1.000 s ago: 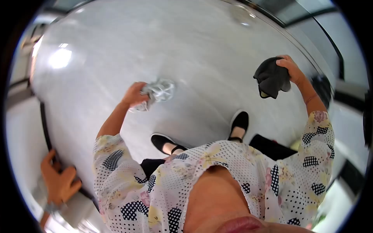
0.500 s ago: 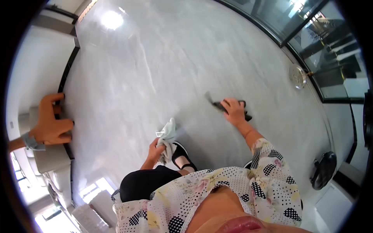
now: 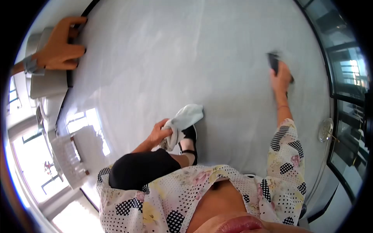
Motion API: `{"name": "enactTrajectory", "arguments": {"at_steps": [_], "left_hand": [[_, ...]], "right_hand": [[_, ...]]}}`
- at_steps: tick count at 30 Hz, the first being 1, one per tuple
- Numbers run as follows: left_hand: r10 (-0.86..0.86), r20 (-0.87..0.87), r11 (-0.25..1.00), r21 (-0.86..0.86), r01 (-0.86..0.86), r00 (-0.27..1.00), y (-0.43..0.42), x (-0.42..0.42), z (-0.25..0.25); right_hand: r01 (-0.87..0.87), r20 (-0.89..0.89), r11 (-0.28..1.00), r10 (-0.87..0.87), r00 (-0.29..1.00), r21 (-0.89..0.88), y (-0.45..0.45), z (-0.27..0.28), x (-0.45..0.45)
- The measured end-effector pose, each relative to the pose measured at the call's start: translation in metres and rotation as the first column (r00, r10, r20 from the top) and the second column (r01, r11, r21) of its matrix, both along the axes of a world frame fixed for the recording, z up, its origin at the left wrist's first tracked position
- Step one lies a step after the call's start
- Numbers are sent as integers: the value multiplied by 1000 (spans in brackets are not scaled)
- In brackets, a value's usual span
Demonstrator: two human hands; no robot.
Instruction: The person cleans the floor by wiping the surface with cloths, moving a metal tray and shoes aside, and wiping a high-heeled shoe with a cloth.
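My left hand [image 3: 160,133] is closed round a bunched pale cloth [image 3: 181,123], which hangs over my black shoe [image 3: 189,140] near the middle of the view. Out to the right, my right hand [image 3: 281,77] grips a dark cloth [image 3: 273,63], partly smeared by motion, above the grey floor [image 3: 217,50]. The ends of the dark cloth stick out on both sides of the fingers.
An orange animal-shaped stool [image 3: 62,48] stands at the upper left, by a grey seat [image 3: 48,83]. Glass-fronted cabinets [image 3: 345,73] line the right side, with a round clear object [image 3: 325,129] near their base. A white chair-like piece [image 3: 72,155] is at lower left.
My right hand has swung up and to the right with the dark cloth. My left hand has risen slightly and still holds the pale cloth. The view has turned and shifted across the floor.
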State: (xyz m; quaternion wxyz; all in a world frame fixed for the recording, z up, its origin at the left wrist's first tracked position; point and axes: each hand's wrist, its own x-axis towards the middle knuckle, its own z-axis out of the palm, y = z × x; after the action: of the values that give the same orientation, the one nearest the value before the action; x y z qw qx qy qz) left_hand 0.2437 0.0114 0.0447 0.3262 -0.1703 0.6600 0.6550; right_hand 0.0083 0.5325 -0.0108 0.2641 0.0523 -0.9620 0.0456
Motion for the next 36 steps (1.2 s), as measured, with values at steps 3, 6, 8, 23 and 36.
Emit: {"name": "enactTrajectory", "arguments": {"at_steps": [3, 6, 8, 23, 36], "left_hand": [[-2, 23, 1000, -10, 2, 1000, -16, 5, 1], [-59, -4, 997, 44, 59, 998, 9, -9, 24], [-96, -27, 995, 27, 97, 995, 13, -12, 30], [-410, -21, 893, 196, 406, 912, 22, -17, 20], [-435, 13, 878, 231, 420, 901, 30, -14, 32]], "right_hand": [[-326, 202, 939, 343, 917, -113, -125, 2, 41], [-493, 363, 816, 576, 732, -302, -143, -3, 137], [-553, 488, 763, 643, 590, -336, -128, -3, 215], [112, 566, 852, 236, 790, -512, 11, 59, 236], [-359, 604, 908, 412, 682, -215, -73, 26, 343]]}}
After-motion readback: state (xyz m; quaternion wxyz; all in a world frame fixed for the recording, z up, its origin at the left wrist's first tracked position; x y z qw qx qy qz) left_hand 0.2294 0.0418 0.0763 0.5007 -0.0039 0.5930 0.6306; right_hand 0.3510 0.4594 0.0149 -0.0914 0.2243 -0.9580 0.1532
